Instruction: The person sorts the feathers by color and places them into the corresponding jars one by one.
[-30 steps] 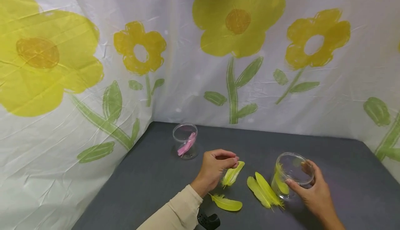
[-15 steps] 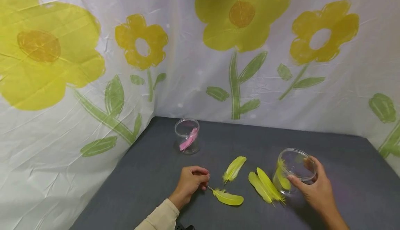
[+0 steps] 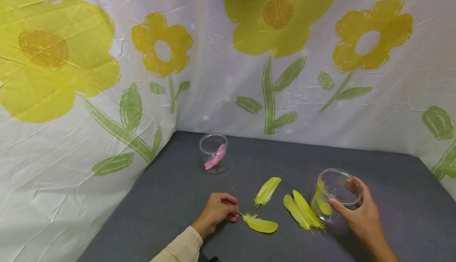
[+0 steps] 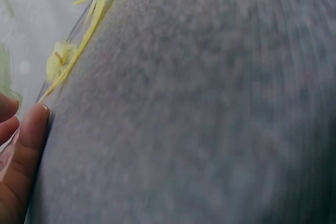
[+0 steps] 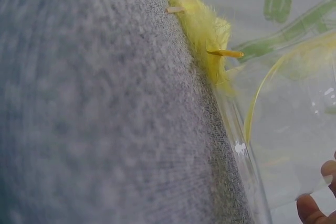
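My left hand (image 3: 218, 210) pinches the quill end of a yellow feather (image 3: 261, 224) lying on the dark grey table; in the left wrist view the quill runs to the tip of my thumb (image 4: 34, 129). My right hand (image 3: 365, 214) grips a clear plastic jar (image 3: 336, 204) from its right side, thumb in front and fingers behind. Inside that jar leans a yellow feather (image 3: 322, 202). Two more yellow feathers (image 3: 303, 210) lie overlapped just left of the jar. Another yellow feather (image 3: 267, 191) lies behind the one at my left hand.
Toward the back left stands a second clear jar (image 3: 213, 149) with a pink bundle (image 3: 215, 158) leaning inside it. The dark grey table (image 3: 249, 155) ends at a white curtain (image 3: 210, 76) printed with yellow flowers, which also rises along the left.
My left hand has moved left and down, from above the rear feather to the quill of the front one. My right hand still holds the jar. The head view has shifted slightly.
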Demonstrator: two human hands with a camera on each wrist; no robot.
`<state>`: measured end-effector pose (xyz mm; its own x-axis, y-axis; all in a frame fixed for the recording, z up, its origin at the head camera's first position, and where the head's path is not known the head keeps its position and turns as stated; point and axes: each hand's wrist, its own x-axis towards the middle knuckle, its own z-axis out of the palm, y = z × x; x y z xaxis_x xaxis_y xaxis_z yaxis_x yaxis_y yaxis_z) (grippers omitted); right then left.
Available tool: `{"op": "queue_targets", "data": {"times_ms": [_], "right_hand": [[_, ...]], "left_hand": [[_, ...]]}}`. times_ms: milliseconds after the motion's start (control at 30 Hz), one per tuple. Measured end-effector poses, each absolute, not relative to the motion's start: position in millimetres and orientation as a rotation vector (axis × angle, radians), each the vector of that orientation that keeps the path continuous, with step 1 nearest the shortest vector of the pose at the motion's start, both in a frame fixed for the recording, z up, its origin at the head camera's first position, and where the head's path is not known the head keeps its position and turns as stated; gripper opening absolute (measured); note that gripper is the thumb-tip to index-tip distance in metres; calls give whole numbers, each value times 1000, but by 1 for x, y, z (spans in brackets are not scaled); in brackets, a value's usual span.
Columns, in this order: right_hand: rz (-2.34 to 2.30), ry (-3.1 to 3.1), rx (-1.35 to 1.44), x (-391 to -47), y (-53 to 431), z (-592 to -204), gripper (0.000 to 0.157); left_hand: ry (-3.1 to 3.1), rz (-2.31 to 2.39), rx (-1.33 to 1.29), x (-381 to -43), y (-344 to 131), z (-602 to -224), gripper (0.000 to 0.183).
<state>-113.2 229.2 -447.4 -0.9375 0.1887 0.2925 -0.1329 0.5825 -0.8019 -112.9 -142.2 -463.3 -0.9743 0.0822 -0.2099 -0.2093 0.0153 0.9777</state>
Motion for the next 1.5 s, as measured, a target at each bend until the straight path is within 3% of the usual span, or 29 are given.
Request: {"op": "queue_targets", "data": {"times_ms": [367, 633, 933, 1500], "right_hand": [[1325, -2463, -30, -113, 232, -449, 94], [1331, -2417, -10, -114, 236, -448, 92], [1314, -2420, 8, -116, 238, -451, 91], [1325, -2435, 25, -113, 232, -449, 92]], "left_hand": [[2037, 2191, -118, -117, -131, -465, 16], [1994, 2374, 92, -127, -115, -419, 12], [1858, 2481, 311, -139, -53, -370, 11], [1638, 2683, -32, -141, 48, -379, 10]]}}
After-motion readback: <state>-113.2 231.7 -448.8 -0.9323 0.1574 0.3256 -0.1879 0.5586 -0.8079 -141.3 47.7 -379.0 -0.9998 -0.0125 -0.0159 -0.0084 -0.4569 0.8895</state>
